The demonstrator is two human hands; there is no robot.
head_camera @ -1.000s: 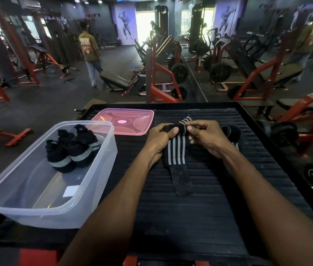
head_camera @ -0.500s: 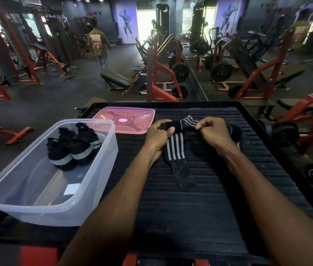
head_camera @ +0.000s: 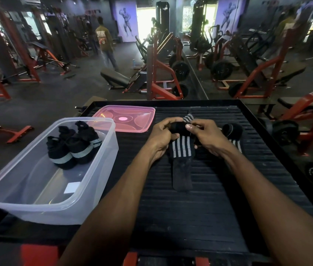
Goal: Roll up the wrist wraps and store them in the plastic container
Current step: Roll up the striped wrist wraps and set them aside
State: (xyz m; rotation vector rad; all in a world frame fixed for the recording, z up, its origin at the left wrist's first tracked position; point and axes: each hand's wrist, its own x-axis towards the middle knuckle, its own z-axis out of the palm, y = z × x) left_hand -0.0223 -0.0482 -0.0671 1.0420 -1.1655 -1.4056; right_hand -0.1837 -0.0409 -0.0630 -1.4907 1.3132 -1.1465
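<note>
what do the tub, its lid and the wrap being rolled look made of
Plastic container: clear, slightly frosted plastic; the rolled wraps show through its wall. Pink lid: translucent glossy plastic, by its sheen. Wrist wrap: probably woven elastic fabric, matte black with pale stripes, limp where it hangs.

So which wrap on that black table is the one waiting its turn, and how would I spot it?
Start at the black ribbed table and look past the right hand, on the side away from the clear tub. The waiting wrap lies there, untouched. Unlike the striped wrap that both hands are rolling, and the rolled wraps in the tub, nobody holds it and it sits alone.
</note>
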